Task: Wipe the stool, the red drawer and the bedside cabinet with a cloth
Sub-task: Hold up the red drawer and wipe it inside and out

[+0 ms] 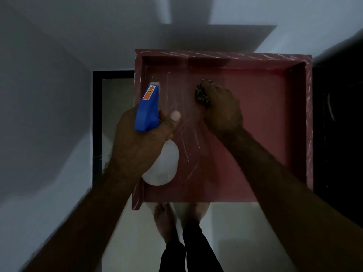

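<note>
The red drawer [265, 118] lies open-side up in front of me, its inside streaked with pale scratches on the left. My right hand [220, 107] grips a bunched, dark patterned cloth [201, 94] and presses it onto the drawer's floor near the middle. My left hand [141, 142] holds a white spray bottle [163, 167] with a blue trigger head [148, 110] over the drawer's left side, nozzle pointing away from me. The stool and the bedside cabinet cannot be made out in this dim view.
A black-framed panel [97, 122] runs along the floor left of the drawer. A dark piece of furniture [337, 122] stands against the drawer's right side. My bare feet [165, 218] stand on the pale floor just below the drawer. White walls lie behind.
</note>
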`<state>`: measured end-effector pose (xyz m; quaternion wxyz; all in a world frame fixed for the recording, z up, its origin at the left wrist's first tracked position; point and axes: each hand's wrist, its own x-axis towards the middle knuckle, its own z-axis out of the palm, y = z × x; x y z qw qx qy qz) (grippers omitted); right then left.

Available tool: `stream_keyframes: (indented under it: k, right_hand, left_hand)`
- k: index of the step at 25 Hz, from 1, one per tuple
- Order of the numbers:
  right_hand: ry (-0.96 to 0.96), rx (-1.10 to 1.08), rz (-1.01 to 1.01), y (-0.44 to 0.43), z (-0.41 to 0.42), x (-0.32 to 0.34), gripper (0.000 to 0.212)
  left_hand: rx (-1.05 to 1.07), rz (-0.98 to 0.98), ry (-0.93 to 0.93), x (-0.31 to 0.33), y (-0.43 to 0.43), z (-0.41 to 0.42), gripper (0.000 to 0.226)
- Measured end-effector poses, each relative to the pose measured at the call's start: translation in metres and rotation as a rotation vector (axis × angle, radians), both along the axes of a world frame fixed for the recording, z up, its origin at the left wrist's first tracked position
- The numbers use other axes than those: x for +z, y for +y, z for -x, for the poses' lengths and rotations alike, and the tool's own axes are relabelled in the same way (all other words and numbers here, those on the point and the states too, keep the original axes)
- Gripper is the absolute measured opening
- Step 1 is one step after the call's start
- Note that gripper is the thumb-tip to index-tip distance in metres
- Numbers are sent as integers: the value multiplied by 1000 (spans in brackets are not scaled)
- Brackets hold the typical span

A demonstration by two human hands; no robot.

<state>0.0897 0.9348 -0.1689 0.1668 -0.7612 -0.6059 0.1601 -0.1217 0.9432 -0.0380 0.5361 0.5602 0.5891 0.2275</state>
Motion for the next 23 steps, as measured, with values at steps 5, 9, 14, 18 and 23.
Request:
stream_keyframes:
  k: [5,9,14,18,23]
  right_hand:
    - [8,-97,15,-13,14,2,65]
    - [-8,51,37,-24,40,2,55]
    - [-24,-93,68,-37,5,-3,71]
    - [-20,-95,88,-46,27,-1,71]
    - [-38,82,96,-68,35,0,69]
  left_hand:
    - [7,44,-22,-2,-3,3,26]
    - [-6,30,-23,2,-8,2,25]
    - [-29,29,-7,0,-11,7,25]
    - [-49,33,-49,-3,-13,12,15]
    - [-95,42,-21,0,-19,10,15]
